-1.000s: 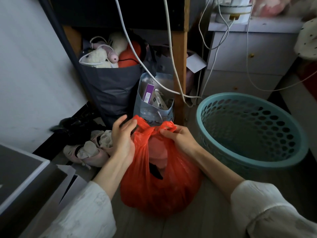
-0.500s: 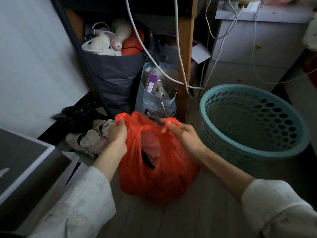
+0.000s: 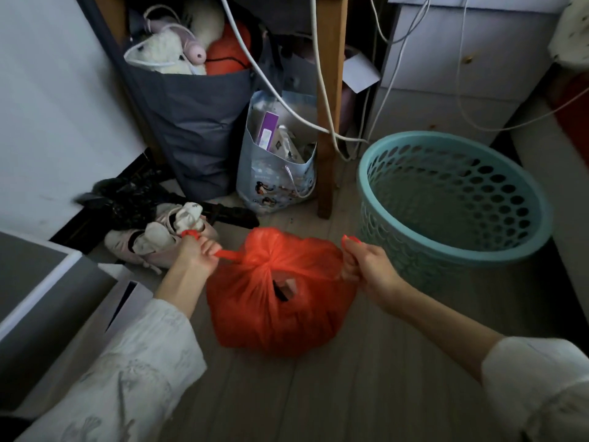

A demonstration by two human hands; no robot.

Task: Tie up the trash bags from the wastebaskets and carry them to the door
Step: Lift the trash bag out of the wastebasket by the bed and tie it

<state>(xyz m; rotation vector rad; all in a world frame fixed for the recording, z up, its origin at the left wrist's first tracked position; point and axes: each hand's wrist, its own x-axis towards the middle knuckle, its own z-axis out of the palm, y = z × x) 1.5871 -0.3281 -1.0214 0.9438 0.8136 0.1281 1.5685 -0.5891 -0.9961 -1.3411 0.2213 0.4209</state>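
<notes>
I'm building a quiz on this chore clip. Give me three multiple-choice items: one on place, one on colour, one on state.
1. Where is the teal perforated plastic wastebasket relative to the red plastic trash bag?
A on the person's right B on the person's left C under it
2. The bag's colour?
A black B red C white
3. What are the hands doing?
A resting open B lifting the basket C pulling the bag's handles apart

A: the basket stands beyond the right hand.
B: the plastic is red.
C: the left hand and the right each grip a handle, stretched outward.

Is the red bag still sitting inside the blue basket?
No, the red bag rests on the floor beside the blue basket, with both hands pulling its handles apart.
</notes>
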